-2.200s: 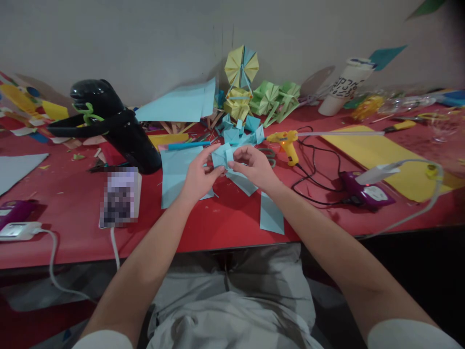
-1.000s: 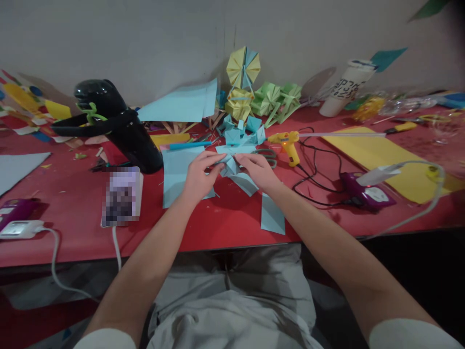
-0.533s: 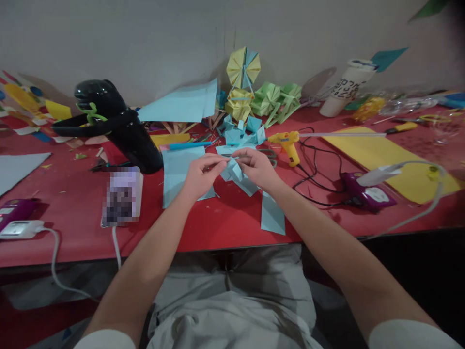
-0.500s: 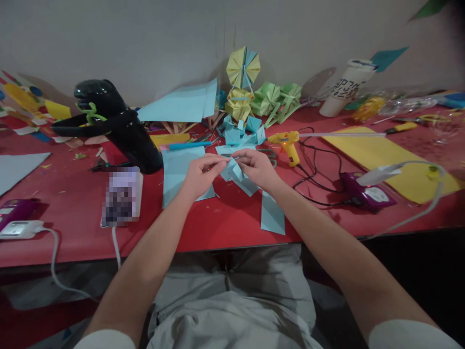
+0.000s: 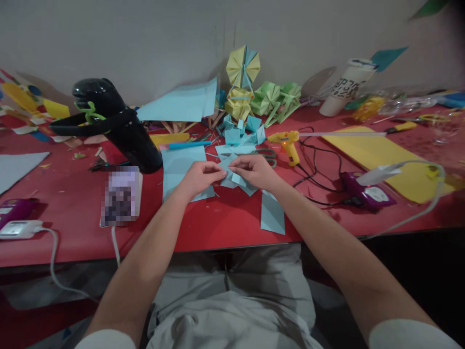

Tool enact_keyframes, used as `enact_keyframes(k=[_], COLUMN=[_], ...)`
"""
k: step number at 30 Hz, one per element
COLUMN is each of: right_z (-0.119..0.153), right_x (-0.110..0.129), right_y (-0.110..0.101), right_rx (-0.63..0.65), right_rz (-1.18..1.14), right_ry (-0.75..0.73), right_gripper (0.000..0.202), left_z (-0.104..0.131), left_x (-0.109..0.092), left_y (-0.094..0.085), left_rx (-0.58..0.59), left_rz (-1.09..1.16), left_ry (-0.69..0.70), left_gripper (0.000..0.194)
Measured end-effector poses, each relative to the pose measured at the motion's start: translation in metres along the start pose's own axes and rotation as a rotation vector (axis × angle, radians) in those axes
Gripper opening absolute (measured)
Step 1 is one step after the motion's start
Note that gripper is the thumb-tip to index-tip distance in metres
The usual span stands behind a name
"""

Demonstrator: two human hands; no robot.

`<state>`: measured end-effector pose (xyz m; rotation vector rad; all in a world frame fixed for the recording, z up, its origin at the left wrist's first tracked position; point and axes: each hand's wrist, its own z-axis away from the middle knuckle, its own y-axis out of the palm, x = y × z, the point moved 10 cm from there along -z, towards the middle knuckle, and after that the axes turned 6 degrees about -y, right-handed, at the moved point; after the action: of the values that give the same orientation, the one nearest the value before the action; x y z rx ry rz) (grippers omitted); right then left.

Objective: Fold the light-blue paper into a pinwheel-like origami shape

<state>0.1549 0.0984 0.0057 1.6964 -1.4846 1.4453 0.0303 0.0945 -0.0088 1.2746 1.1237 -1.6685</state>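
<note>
A small folded piece of light blue paper (image 5: 228, 164) is between my two hands, over other blue scraps. My left hand (image 5: 204, 177) pinches its left side with thumb and fingertips. From the right, my right hand (image 5: 253, 169) pinches it too, fingertips close to the left ones. Fingers hide part of the folds. Under my left hand lies a larger blue sheet (image 5: 178, 167). A blue rectangle of paper (image 5: 273, 215) rests below my right wrist. Scissors (image 5: 268, 156) lie just behind my right hand, partly covered.
A yellow glue gun (image 5: 286, 143) with a lit orange light stands right of centre, its black cable looping to a purple power strip (image 5: 366, 191). A black bottle (image 5: 123, 131) and a phone (image 5: 122, 196) are at left. Yellow and green paper shapes (image 5: 242, 80) stand by the wall.
Both hands have come down slightly toward me. The folded blue paper has turned and now sits lower and flatter between the fingertips, and more of the scissors shows.
</note>
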Motion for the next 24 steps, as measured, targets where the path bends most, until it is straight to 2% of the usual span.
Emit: enact_keyframes(k=[6, 17, 24], right_z=[0.001, 0.000, 0.000], right_x=[0.004, 0.009, 0.010], right_y=[0.002, 0.006, 0.001], right_rx=[-0.002, 0.104, 0.076], right_rz=[-0.020, 0.054, 0.095], right_ry=[0.032, 0.012, 0.014], right_gripper=[0.033, 0.032, 0.033], left_z=[0.002, 0.005, 0.007], left_x=[-0.009, -0.008, -0.009], left_y=[0.002, 0.014, 0.014], left_rx=[0.010, 0.108, 0.127], left_rz=[-0.109, -0.148, -0.097], left_ry=[0.066, 0.052, 0.027], left_gripper=[0.021, 0.020, 0.023])
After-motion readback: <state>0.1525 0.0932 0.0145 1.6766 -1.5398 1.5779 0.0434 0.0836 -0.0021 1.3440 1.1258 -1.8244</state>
